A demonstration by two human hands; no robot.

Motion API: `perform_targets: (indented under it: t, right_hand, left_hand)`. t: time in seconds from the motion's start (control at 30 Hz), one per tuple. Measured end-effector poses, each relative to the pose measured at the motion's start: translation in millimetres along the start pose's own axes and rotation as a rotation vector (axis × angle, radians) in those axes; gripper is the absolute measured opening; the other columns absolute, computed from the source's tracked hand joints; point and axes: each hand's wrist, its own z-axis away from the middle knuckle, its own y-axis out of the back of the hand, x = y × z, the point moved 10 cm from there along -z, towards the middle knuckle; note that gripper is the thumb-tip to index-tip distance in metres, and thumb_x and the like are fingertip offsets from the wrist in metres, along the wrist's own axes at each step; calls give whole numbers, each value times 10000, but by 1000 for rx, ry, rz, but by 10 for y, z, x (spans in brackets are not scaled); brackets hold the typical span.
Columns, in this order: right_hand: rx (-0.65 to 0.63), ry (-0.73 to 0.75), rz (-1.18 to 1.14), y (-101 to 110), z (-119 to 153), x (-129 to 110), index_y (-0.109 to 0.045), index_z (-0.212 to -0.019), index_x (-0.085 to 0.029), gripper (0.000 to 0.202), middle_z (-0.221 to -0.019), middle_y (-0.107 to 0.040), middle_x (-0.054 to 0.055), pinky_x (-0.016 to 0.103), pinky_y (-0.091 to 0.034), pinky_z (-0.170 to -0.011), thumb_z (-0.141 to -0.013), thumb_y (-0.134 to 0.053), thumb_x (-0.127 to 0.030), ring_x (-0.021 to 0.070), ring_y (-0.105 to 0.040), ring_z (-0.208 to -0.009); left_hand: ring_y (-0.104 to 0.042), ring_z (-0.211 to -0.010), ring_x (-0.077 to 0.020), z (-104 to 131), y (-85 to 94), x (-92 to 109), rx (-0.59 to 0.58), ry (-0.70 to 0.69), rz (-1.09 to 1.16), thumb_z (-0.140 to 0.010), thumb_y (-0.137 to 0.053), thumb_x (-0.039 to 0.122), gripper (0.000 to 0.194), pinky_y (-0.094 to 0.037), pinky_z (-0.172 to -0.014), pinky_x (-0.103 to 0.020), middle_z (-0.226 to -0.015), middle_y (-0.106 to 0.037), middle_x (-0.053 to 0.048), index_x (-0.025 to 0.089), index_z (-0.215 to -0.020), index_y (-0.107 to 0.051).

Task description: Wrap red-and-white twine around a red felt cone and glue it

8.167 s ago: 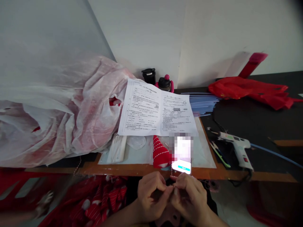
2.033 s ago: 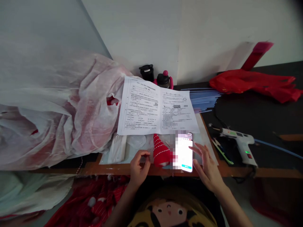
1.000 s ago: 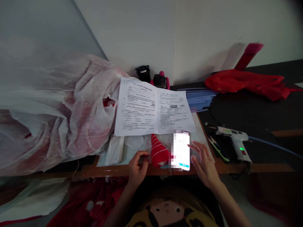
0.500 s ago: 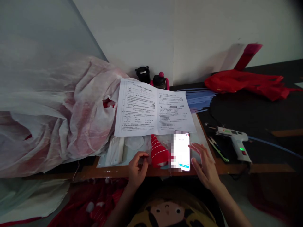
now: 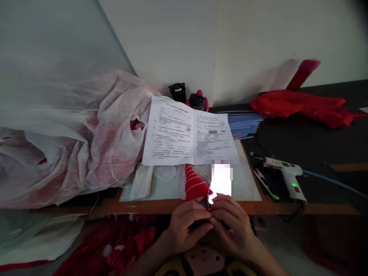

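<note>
At the table's front edge my left hand [image 5: 189, 224] and my right hand [image 5: 233, 224] meet, their fingertips pinched together. A thin red-and-white cord [image 5: 208, 203] runs down into the pinch; its lower end is hidden by my fingers. Just beyond lies a small red cone-shaped cloth hat [image 5: 195, 184] with white stripes, its lower part hidden behind my left hand. A phone with a bright screen [image 5: 220, 184] stands close to the hat, and my right fingers cover its lower edge.
A printed sheet [image 5: 192, 134] lies behind the phone. A glue gun [image 5: 287, 174] with a green light and tweezers [image 5: 267, 184] are at right. Red cloth [image 5: 299, 107] lies farther back. White plastic-wrapped bundles [image 5: 94, 142] crowd the left. Two bottles [image 5: 197, 100] stand behind the sheet.
My hands were apart, the right beside the phone and the left beside the hat. Both have come together at the table edge and closed on the cord.
</note>
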Motion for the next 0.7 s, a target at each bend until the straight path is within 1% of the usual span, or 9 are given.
perform_targets:
  t: [0.07, 0.13, 0.27, 0.4, 0.57, 0.7]
  right_hand:
    - [3, 10, -8, -9, -12, -30, -650, -963, -165, 158, -936, -671, 78, 412, -558, -863, -889, -623, -28, 227, -600, -964]
    - [-2, 12, 0, -10, -9, -35, -650, -953, -161, 154, -928, -668, 76, 404, -557, -860, -891, -620, -23, 222, -596, -958]
    - [-21, 30, 28, -27, 18, -52, -646, -938, -152, 157, -926, -668, 76, 404, -550, -877, -884, -626, -6, 219, -584, -969]
    - [-41, 37, 32, -86, 35, -71, -653, -961, -150, 169, -932, -671, 80, 415, -553, -888, -888, -621, -1, 224, -587, -973]
    - [-35, 37, 48, -158, 42, -84, -660, -962, -155, 167, -920, -680, 82, 424, -562, -899, -900, -601, -12, 227, -611, -957]
    - [-23, 39, 64, -150, 35, -120, -663, -987, -152, 179, -935, -705, 81, 409, -567, -899, -900, -589, -14, 220, -636, -947]
  left_hand:
    - [-698, -815, -158, -4, -14, 8, 10, -3, 36, -880, -709, 144, 167, -585, -780, -259, -876, -724, -77, 147, -1047, -689]
    - [-696, -808, -154, 15, -17, 12, 13, -1, 42, -866, -705, 100, 175, -583, -768, -249, -873, -724, -80, 136, -1037, -690]
    - [-681, -812, -148, 57, 3, 81, 10, -30, -25, -857, -638, 20, 224, -572, -764, -243, -889, -722, -86, 125, -1049, -681]
    - [-653, -748, -137, 70, 46, 122, 35, -40, -90, -836, -625, 15, 201, -554, -716, -230, -836, -704, -72, 130, -995, -668]
    - [-613, -668, -132, 101, 64, 143, 73, -63, -178, -820, -624, 24, 149, -523, -651, -227, -739, -665, -48, 146, -904, -638]
    - [-593, -646, -134, 147, 66, 153, 95, -75, -227, -818, -620, 28, 154, -501, -626, -234, -722, -657, -41, 150, -910, -635]
